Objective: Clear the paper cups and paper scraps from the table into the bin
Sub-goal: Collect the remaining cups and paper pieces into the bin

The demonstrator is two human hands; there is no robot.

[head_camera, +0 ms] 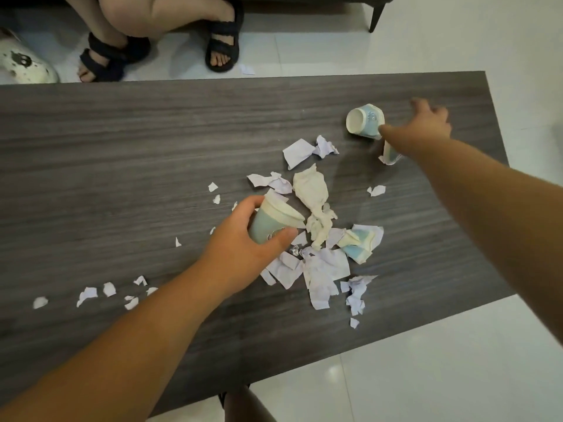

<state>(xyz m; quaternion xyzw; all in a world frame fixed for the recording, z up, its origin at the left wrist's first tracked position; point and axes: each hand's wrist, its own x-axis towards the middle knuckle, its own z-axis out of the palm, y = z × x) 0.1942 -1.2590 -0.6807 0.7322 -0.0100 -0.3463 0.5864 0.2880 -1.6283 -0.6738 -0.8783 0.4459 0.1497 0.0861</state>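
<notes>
Forearms reach in from 7 and 4 o'clock over a dark wood-grain table [122, 141]. Nearest the viewer, toward 8 o'clock, a loose trail of small paper scraps [88, 293] lies along the table's near-left part. At the centre sits the main heap of torn paper scraps [323, 269], pale lilac and white, with a crumpled cream tissue [312, 190] on its far side and a flattened paper cup [358, 242], blue and cream, at the heap's 3 o'clock edge.

The left hand [243, 239] grips a blue paper cup [271, 220] at the heap's 9 o'clock side: fingers and thumb curl round its body, and the cup is tilted with its white rim pointing toward 2 o'clock.

Farther out, toward 1 o'clock, the right hand [426, 126] stretches with fingers spread; its thumb touches a tipped-over cup [365, 120] lying on its side with the mouth facing 9 o'clock. The fingers are not curled round it. Another cup [390, 153] shows partly just under the right wrist, mostly hidden by it.

A single scrap [377, 190] lies between the heap and that wrist.

Beyond the table's far edge, at 11 o'clock, a seated person's feet in dark sandals [222, 47] rest on the white tiled floor [426, 376], with a white spotted shoe [26, 65] at 10 o'clock.
</notes>
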